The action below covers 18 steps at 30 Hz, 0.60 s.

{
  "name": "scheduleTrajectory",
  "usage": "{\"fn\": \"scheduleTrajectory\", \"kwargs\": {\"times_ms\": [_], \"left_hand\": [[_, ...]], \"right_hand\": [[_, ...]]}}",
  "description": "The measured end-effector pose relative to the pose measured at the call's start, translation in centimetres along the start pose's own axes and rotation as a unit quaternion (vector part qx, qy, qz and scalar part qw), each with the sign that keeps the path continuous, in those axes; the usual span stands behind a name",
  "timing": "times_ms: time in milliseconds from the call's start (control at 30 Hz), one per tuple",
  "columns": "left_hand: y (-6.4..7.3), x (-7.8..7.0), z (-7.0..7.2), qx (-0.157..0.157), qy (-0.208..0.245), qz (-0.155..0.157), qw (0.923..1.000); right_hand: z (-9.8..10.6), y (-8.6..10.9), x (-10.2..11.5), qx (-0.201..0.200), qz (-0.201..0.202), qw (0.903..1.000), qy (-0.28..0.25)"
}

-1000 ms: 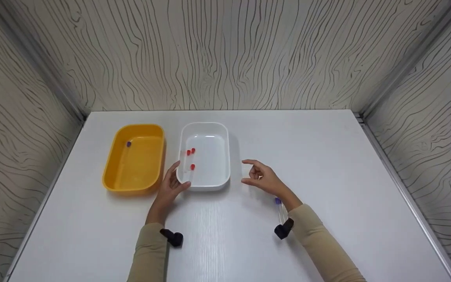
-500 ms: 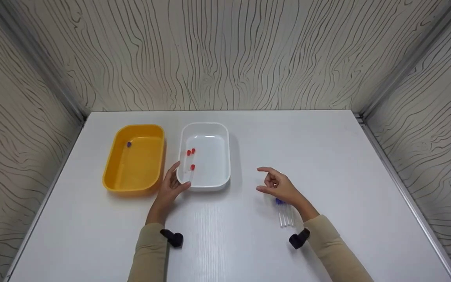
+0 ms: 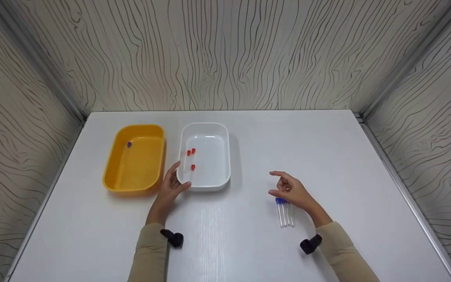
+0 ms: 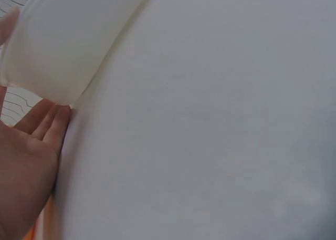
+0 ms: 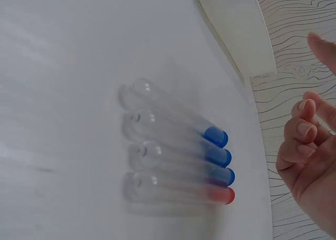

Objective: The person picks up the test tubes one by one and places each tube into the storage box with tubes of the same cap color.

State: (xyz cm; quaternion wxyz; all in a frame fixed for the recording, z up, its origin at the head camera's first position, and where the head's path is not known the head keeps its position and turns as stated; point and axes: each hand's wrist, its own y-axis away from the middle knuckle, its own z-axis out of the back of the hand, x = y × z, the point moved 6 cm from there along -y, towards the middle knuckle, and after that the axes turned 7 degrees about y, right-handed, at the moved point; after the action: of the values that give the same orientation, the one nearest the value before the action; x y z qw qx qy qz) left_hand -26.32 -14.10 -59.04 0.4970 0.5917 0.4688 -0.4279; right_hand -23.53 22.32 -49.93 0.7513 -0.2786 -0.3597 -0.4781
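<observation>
My left hand (image 3: 170, 187) grips the near left corner of the white tray (image 3: 213, 166), thumb over the rim and fingers against the outer wall. Inside that tray, along its left side, lie clear tubes with red caps (image 3: 192, 167). My right hand (image 3: 293, 193) hovers beyond a row of clear test tubes (image 3: 287, 215), thumb and index finger spread apart, other fingers loosely curled, holding nothing. Lying side by side, these tubes show three blue caps (image 5: 216, 155) and one red cap (image 5: 223, 195) in the right wrist view. In the head view the hand partly covers the caps.
A yellow tray (image 3: 144, 160) stands left of the white one, with a purple-capped tube (image 3: 128, 144) inside. Wood-patterned panels (image 3: 217, 55) rise behind and on both sides of the white table (image 3: 225, 250).
My right hand has moved right and nearer to me, away from the white tray to the row of tubes, uncovering more of them. My left hand has stayed at the tray's corner.
</observation>
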Motion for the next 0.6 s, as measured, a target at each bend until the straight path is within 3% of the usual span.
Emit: {"fn": "scheduleTrajectory", "kwargs": {"times_ms": [233,300,433,600], "left_hand": [[0.0,0.3,0.2,-0.009,-0.007,0.026,0.9996],[0.0,0.3,0.1,-0.004,-0.005,0.019,0.9998],[0.0,0.4,0.2,-0.004,-0.002,0.02,0.9998],[0.0,0.3,0.3,-0.006,-0.015,0.027,0.9995]], "right_hand": [[0.1,1.2,-4.1,-0.027,-0.012,0.9995,0.011],[0.2,1.5,-5.2,-0.03,-0.01,0.9995,0.004],[0.7,2.4,-6.1,-0.026,0.0,0.9996,-0.015],[1.0,3.5,-6.5,-0.006,-0.025,0.9997,-0.002]]}}
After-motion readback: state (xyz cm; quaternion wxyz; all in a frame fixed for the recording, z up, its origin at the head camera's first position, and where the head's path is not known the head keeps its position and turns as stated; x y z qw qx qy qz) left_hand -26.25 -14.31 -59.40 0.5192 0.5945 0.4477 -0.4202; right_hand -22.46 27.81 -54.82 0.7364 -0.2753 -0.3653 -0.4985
